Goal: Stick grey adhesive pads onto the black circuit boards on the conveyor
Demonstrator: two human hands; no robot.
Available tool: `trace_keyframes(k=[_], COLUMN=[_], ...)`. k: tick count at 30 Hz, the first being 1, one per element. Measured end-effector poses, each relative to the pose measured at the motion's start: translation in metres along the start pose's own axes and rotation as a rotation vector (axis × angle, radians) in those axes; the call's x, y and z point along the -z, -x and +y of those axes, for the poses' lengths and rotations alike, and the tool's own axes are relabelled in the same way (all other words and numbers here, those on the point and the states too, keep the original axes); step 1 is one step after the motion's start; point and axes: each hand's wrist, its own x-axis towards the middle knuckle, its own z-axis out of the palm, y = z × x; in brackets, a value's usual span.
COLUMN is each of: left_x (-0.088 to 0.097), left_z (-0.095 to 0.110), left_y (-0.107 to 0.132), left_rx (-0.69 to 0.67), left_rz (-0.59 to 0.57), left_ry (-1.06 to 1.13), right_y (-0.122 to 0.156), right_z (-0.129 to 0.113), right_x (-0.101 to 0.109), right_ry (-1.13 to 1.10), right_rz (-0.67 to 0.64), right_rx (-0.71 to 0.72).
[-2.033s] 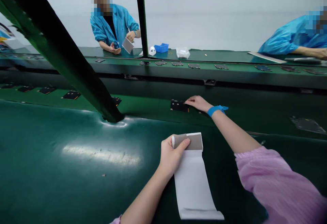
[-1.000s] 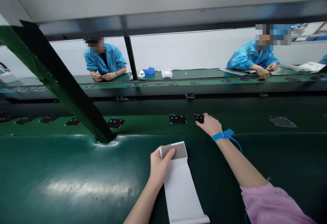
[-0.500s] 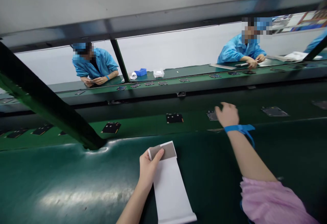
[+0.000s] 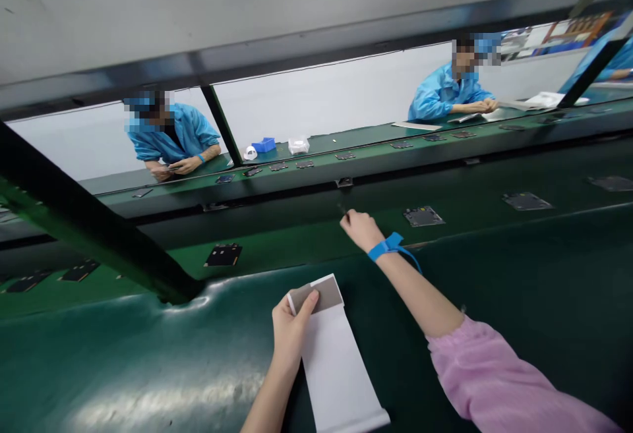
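My left hand grips the top end of a long white strip that lies on the dark green table mat. Its thumb presses on the grey-brown patch at the strip's top end. My right hand, with a blue wrist strap, reaches to the green conveyor belt. Its fingers are pinched on a small dark board, of which only a sliver shows. A grey board lies to its right and a black board to its left.
A slanted green beam crosses the left side, and a grey overhead rail spans the top. More boards lie along both belts. Across the line two people in blue coats work beside a blue bin and a clear bag.
My right hand set a grey board down on the belt to the right, then swung back left onto the black board in the middle. The view tilted upward. My left hand kept hold of the strip.
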Motion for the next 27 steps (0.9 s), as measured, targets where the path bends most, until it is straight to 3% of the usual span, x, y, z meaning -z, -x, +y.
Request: trace_keyframes(k=[7, 10, 12, 15, 17, 19, 21, 27], left_x=[0.001, 0.001, 0.001, 0.0, -0.001, -0.001, -0.001, 0.0], left_z=[0.002, 0.002, 0.003, 0.006, 0.007, 0.007, 0.006, 0.004], left_y=[0.0, 0.0, 0.001, 0.003, 0.003, 0.002, 0.001, 0.001], left_rx=[-0.011, -0.024, -0.037, -0.052, -0.059, -0.068, -0.077, -0.097], left_rz=[-0.029, -0.039, -0.042, -0.049, -0.054, -0.059, -0.064, -0.085], left_ry=[-0.012, -0.023, -0.022, -0.012, 0.005, 0.032, 0.056, 0.092], right_y=[-0.007, -0.001, 0.006, 0.029, 0.049, 0.068, 0.079, 0.079], right_z=[0.078, 0.088, 0.072, 0.025, -0.008, -0.032, -0.045, -0.048], right_x=[0.04, 0.048, 0.055, 0.061, 0.059, 0.051, 0.042, 0.027], right_ry=[-0.003, -0.011, -0.072, -0.333, -0.466, -0.459, -0.42, -0.392], right_rz=[0.063, 0.115, 0.169, 0.161, -0.056, -0.324, -0.451, -0.494], right_rx=[-0.226, -0.265, -0.164, 0.243, 0.548, 0.715, 0.753, 0.691])
